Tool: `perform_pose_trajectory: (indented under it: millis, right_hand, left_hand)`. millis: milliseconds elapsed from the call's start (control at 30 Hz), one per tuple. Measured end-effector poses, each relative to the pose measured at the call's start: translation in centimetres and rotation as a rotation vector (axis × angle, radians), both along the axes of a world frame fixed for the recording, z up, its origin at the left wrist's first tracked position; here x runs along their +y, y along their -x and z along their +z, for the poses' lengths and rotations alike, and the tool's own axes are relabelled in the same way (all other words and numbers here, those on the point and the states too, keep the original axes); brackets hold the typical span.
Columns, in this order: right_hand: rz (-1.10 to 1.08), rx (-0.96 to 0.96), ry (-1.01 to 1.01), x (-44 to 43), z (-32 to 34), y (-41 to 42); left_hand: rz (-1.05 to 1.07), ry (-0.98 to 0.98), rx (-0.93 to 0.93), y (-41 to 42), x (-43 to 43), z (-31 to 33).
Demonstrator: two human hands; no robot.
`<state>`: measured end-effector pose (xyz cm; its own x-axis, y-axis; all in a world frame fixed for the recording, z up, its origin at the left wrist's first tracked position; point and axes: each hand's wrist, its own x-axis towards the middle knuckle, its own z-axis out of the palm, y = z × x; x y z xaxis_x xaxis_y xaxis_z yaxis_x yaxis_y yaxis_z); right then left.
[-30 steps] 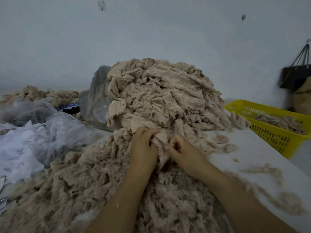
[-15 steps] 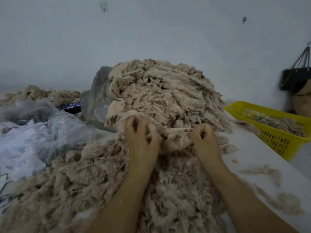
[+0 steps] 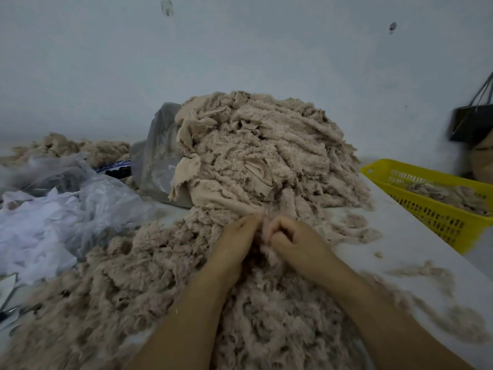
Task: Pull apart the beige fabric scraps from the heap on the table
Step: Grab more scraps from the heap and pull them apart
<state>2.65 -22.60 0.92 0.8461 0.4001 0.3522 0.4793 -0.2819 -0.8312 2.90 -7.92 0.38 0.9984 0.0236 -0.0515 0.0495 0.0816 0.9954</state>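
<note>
**Bench, heap and both grips**

Room: pale wall (image 3: 240, 49) behind; a black bag (image 3: 469, 124) hangs at far right.

Surface: white bench (image 3: 400, 249), bare along its right side, with lint strewn on it.

Stock: heap of beige fabric scraps (image 3: 266, 150), piled high at centre and spilling toward me. A clear plastic bag (image 3: 157, 156) touches its left flank. A yellow basket (image 3: 400, 166) at the right holds a few scraps.

Grips: my left grip (image 3: 234, 241) and right grip (image 3: 298, 244) meet at the heap's foot. Fingers are curled, and both pinch one fluffy scrap (image 3: 264, 231) between them.
</note>
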Motion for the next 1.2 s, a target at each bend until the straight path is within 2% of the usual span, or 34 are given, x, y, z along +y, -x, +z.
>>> perform_pose_trajectory:
  millis: [133,233,300,367,467,533,567,633,667,733,800,933,1000,1067,1133,1200]
  right_hand:
    - [0.085,0.052,0.190,0.4,-0.1,0.3]
    - [0.084,0.053,0.274,-0.4,0.0,0.2]
    - [-0.064,0.046,0.220,-1.2,0.0,-0.3]
    - [-0.245,0.078,-0.031,-1.9,0.4,-0.8]
    - [-0.240,0.236,-0.490,-2.3,1.0,-1.1]
    - [-0.223,0.318,-0.678,-2.3,1.2,-1.3]
    - [-0.220,0.356,-0.751,-2.3,1.4,-1.4]
    - [-0.206,0.437,-0.901,-2.7,1.7,-1.7]
    - [-0.205,0.470,-0.977,-3.0,1.9,-1.9]
    - [-0.224,0.520,-1.136,-4.0,2.1,-2.3]
    - [-0.276,0.556,-1.262,-5.0,2.3,-2.6]
    - [-0.478,0.566,-1.377,-7.0,1.9,-2.9]
    - [-0.635,0.523,-1.271,-7.5,1.5,-2.9]
    - [-0.772,0.400,-1.065,-7.2,1.1,-3.1]
    - [-0.788,0.244,-0.715,-5.9,0.8,-3.2]
    - [-0.685,0.021,-0.343,-4.4,0.6,-2.7]
  left_hand:
    - [-0.065,0.576,0.110,-0.6,0.4,0.4]
    - [0.120,1.011,0.025,-1.3,2.8,0.9]
    - [0.216,1.085,-0.047,-1.3,4.1,1.0]
    - [0.198,0.861,-0.093,-0.9,3.6,1.0]
    - [0.085,0.081,-0.149,-0.1,1.0,0.8]
    - [-0.064,-0.420,-0.251,0.2,-0.2,0.0]
    - [-0.134,-0.606,-0.268,0.1,-0.5,-0.5]
    - [-0.138,-0.843,-0.266,-0.3,-0.3,-1.2]
    - [-0.081,-0.887,-0.256,-0.5,0.0,-1.3]
    - [0.055,-0.828,-0.226,-0.9,0.5,-1.2]
    - [0.166,-0.704,-0.205,-1.1,1.1,-1.0]
    - [0.409,-0.365,-0.128,-0.6,1.9,-0.2]
    - [0.503,-0.266,-0.193,-0.2,2.3,0.2]
    - [0.536,-0.260,-0.279,0.3,2.0,0.5]
    - [0.482,-0.346,-0.340,0.6,1.3,0.6]
    - [0.369,-0.464,-0.360,0.8,0.5,0.5]
